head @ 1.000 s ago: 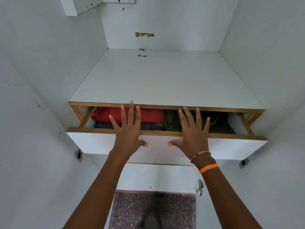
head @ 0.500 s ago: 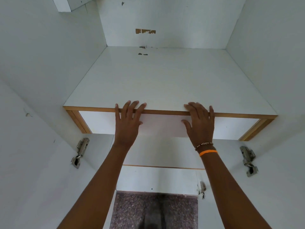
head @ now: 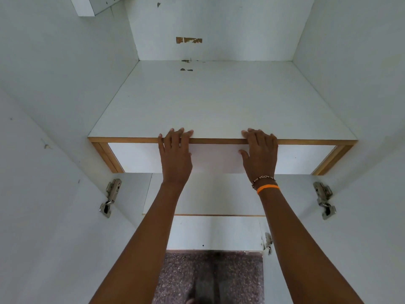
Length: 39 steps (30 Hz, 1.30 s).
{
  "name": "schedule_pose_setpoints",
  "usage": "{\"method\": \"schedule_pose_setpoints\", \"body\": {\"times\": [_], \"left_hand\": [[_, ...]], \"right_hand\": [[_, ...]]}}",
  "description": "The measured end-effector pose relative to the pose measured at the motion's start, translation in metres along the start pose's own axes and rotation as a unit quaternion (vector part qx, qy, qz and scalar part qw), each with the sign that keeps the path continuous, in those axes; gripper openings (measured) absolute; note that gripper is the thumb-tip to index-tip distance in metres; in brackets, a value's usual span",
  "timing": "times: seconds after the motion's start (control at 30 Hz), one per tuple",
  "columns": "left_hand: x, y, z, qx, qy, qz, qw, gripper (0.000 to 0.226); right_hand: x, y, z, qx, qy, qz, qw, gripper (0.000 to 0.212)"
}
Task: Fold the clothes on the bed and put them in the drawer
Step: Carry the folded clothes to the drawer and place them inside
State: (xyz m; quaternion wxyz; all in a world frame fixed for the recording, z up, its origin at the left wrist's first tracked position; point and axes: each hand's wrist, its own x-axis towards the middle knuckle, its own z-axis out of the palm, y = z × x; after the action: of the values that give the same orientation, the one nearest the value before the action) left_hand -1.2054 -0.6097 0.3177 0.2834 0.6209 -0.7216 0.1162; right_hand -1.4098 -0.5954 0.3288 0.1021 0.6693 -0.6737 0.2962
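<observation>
Head view: one camera, looking into a white wardrobe.
Hidden: the drawer (head: 219, 157) sits pushed in under the shelf (head: 219, 102); its contents cannot be seen.
Cut off: both forearms run out at the bottom edge.
Left hand (head: 175, 154): flat on the drawer front, fingers straight over the shelf's wooden edge.
Right hand (head: 259, 154): likewise flat, fingertips on the shelf edge, right of the left hand.

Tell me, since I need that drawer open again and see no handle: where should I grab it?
Probably the drawer front's bottom edge, from below: the face is flat with no knob, its top sits tight under the shelf edge, and the lower edge looks free. Both hands lie flat there, gripping nothing.
</observation>
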Motion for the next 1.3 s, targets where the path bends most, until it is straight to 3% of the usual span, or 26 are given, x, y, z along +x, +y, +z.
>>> {"method": "schedule_pose_setpoints", "body": {"times": [0.2, 0.4, 0.67, 0.8, 0.93, 1.07, 1.17, 1.3], "left_hand": [[-0.031, 0.025, -0.028, -0.236, 0.026, -0.047, 0.97, 0.034], [-0.099, 0.031, -0.071, -0.377, -0.007, -0.134, 0.917, 0.027], [-0.2, 0.021, -0.136, -0.403, -0.003, -0.224, 0.887, 0.024], [-0.272, 0.013, -0.162, -0.368, 0.014, -0.289, 0.884, 0.027], [-0.334, -0.009, -0.189, -0.292, 0.088, -0.36, 0.882, 0.026], [-0.367, -0.043, -0.217, -0.246, 0.188, -0.442, 0.842, 0.026], [-0.379, -0.067, -0.235, -0.268, 0.254, -0.46, 0.808, 0.033], [-0.375, -0.088, -0.25, -0.386, 0.2, -0.443, 0.784, 0.054]], "right_hand": [[-0.028, -0.038, -0.019, 0.183, 0.049, 0.066, 0.98, 0.016], [-0.084, -0.07, -0.041, 0.242, 0.028, 0.059, 0.968, 0.004], [-0.173, -0.108, -0.081, 0.338, 0.0, 0.027, 0.941, 0.005], [-0.227, -0.132, -0.091, 0.385, -0.06, 0.021, 0.921, 0.006], [-0.269, -0.169, -0.1, 0.439, -0.122, 0.002, 0.89, 0.006], [-0.291, -0.222, -0.109, 0.471, -0.195, -0.046, 0.859, 0.004], [-0.297, -0.269, -0.119, 0.506, -0.233, -0.085, 0.826, 0.022], [-0.294, -0.329, -0.123, 0.48, -0.28, -0.149, 0.818, 0.075]]}}
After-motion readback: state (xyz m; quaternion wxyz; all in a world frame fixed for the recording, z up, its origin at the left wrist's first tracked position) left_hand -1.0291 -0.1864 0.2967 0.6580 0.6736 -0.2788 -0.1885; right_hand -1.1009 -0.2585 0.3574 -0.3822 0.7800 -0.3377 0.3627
